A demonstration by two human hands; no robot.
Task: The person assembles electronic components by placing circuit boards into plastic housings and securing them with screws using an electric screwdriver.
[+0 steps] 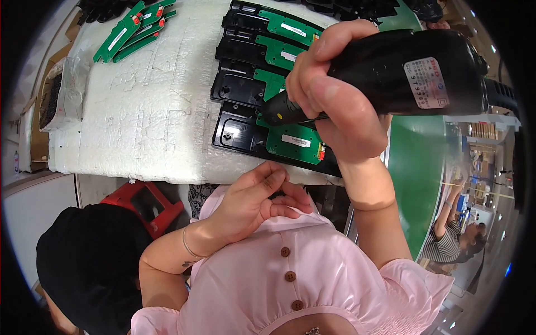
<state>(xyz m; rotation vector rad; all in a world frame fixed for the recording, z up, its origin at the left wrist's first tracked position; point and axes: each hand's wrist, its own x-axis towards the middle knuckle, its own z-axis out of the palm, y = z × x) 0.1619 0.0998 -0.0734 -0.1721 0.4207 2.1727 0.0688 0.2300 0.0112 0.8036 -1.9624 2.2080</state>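
My right hand [349, 109] wraps round the body of a black electric screwdriver [371, 72], its cord leaving at the right. The tool's nose slants down to the left over the nearest green circuit board [282, 139]; its tip meets or hovers just above the board's upper left corner, and I cannot tell which. That board lies in a black plastic housing [240, 134], the closest of several such sets in a column. My left hand [254, 198] is at the table's front edge, thumb and forefinger pinched together, other fingers curled. Anything in the pinch is too small to make out.
White foam sheeting [151, 111] covers the table. Loose green boards [128, 39] lie piled at the far left, near a clear plastic bag [71, 84]. A green surface [413, 173] runs along the right. A person in black [89, 262] is close at left, beside a red stool [128, 198].
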